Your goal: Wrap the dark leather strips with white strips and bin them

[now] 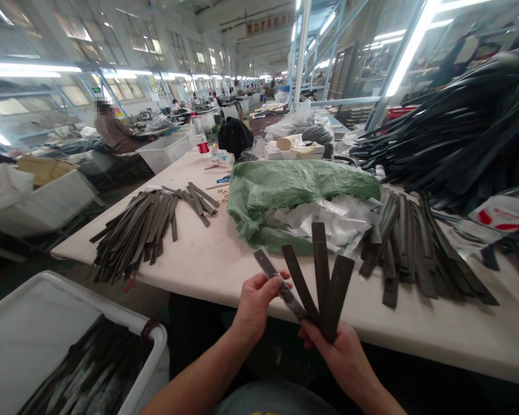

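Observation:
My left hand (259, 300) pinches a grey, shiny strip (270, 269) between thumb and fingers; the strip slants down toward my other hand. Closed around the lower ends of several dark strips (321, 259), my right hand (328, 346) holds them fanned out and pointing up, and touches the grey strip's lower end. Just beyond the strips, a green woven sack (294, 178) lies on the table with clear plastic pieces (328, 216) at its opening. Piles of dark strips lie to the left (138, 227) and to the right (415, 248) of the sack.
A white bin (155, 351) of dark strips stands at the lower left, against the table (199, 274). Behind the sack are a bottle (199, 135), a black bag (234, 137) and a box (294, 151). Long black strips (467, 127) are heaped at the right. A person (115, 129) sits far left.

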A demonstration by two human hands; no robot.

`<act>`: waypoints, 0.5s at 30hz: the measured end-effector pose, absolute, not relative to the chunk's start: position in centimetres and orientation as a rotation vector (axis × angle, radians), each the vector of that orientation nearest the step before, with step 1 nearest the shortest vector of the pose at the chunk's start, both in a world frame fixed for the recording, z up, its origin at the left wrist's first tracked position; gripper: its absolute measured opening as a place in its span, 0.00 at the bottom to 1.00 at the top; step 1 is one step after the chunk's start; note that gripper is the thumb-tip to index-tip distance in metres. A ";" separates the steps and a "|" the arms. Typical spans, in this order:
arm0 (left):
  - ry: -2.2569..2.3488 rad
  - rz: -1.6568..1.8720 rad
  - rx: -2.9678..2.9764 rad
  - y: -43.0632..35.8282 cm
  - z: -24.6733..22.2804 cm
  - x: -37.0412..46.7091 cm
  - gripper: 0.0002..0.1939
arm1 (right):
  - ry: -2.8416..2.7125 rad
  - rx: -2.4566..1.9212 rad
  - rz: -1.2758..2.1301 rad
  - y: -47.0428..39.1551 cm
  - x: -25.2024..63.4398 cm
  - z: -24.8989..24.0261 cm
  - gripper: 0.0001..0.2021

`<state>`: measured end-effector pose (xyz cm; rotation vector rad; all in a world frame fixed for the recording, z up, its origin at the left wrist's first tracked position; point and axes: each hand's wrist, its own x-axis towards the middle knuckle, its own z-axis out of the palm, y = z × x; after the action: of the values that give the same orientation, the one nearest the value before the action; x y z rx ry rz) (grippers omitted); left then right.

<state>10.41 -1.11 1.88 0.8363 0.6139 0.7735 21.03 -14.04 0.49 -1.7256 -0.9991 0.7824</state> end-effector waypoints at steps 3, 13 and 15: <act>0.612 0.766 0.949 -0.8 2.3 10.2 0.12 | -0.957 -1.701 0.803 -13.7 20.4 0.5 0.20; 0.527 0.584 0.915 -4.9 1.9 9.8 0.15 | -0.856 -1.651 0.641 -13.9 19.5 0.2 0.22; 0.531 0.690 0.905 -3.6 2.5 9.9 0.19 | -0.907 -1.676 0.648 -13.9 19.5 0.4 0.21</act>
<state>9.86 -3.61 2.54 0.9050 0.5308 0.6901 19.52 -13.94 0.41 -1.6762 -0.9067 0.6479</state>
